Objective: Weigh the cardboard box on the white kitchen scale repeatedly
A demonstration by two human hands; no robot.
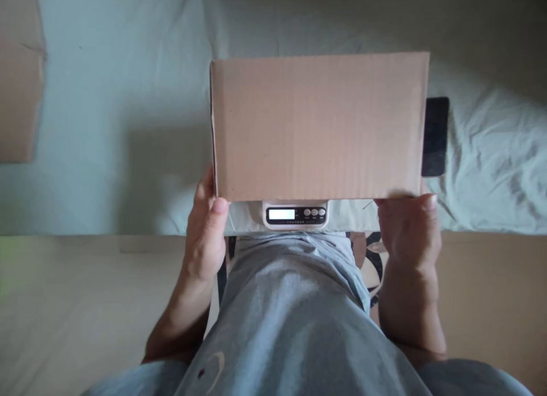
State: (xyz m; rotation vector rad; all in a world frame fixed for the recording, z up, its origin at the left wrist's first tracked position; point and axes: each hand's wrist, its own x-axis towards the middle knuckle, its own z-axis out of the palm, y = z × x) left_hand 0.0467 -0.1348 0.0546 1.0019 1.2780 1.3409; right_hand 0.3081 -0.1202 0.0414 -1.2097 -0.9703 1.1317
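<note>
A closed brown cardboard box (320,125) is between my two hands, its broad plain face toward me. My left hand (207,231) grips its near left corner, thumb at the edge and fingers going behind the side. At the near right corner, my right hand (408,228) holds the box with the thumb along the edge; most of its fingers are hidden. Below the box, a white digital scale (296,215) shows its lit display and several buttons. The box covers the rest of the scale, and I cannot tell whether the two touch.
A black phone (436,137) lies to the right, partly behind the box. Brown cardboard (19,94) sits at the far left. A pale green cloth (106,71) covers the surface, whose near edge runs just in front of my body.
</note>
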